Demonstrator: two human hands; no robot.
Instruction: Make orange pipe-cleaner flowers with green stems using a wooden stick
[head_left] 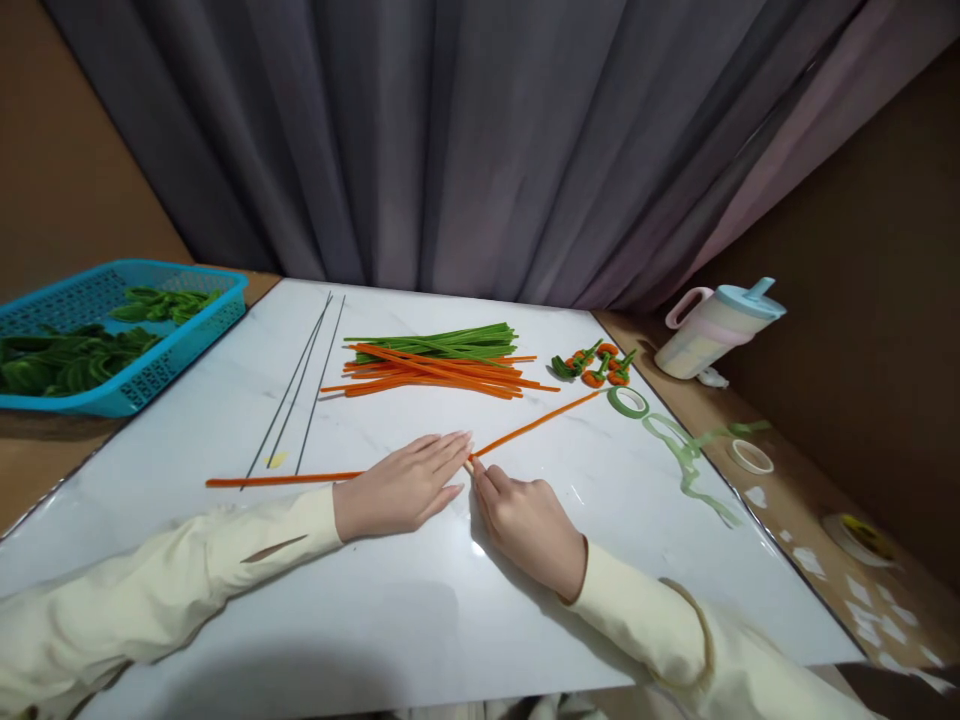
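Note:
My left hand (409,485) lies flat with its fingers stretched out, pressing over an orange pipe cleaner (281,480). One length of orange comes out to the left of this hand; another orange length (536,424) slants up right from my fingertips toward the green tape. Whether both are one piece is hidden under my hands. My right hand (529,520) is closed around a thin pale stick (469,466), of which only a short end shows at the fingertips, touching the orange strand. Behind my hands lie a pile of orange pipe cleaners (435,377) and green pipe cleaners (457,343).
Three dark thin wires (309,410) lie at left. A blue basket (184,345) holds green leaf shapes. Small orange-and-green pieces (596,365) sit at right, near a roll of green tape (628,402), loose tape strips (686,460), a white ring (751,457) and a tumbler (712,330).

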